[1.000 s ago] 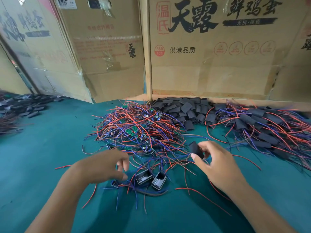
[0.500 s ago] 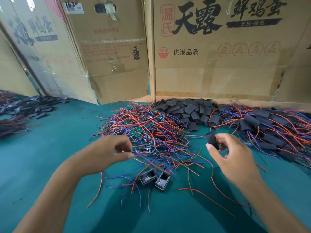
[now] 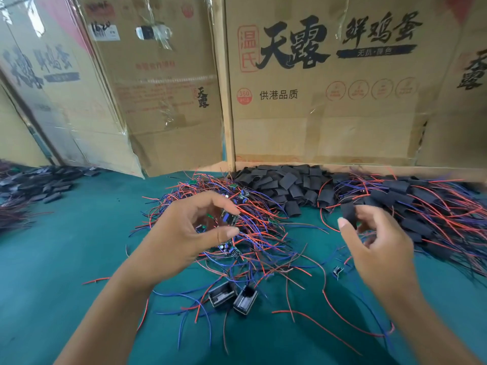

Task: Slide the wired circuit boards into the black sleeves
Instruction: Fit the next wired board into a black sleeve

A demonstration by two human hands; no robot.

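Observation:
My left hand [image 3: 181, 233] hovers over the tangle of red and blue wired circuit boards [image 3: 253, 214] and pinches one small board [image 3: 228, 218] between thumb and fingers, its wires trailing down. My right hand [image 3: 379, 246] is raised to the right and pinches a single black sleeve [image 3: 348, 211] between thumb and forefinger. A heap of empty black sleeves [image 3: 284, 184] lies behind the wire pile. The board and the sleeve are well apart.
A pile of sleeved boards with wires [image 3: 421, 204] spreads to the right. Two small black housings [image 3: 233, 296] lie on the green table [image 3: 52, 272] in front. More dark pieces [image 3: 39, 183] sit far left. Cardboard boxes [image 3: 329, 88] wall off the back.
My left hand has lifted from the table near the housings up over the wire pile with a board. My right hand has risen and moved right with the sleeve.

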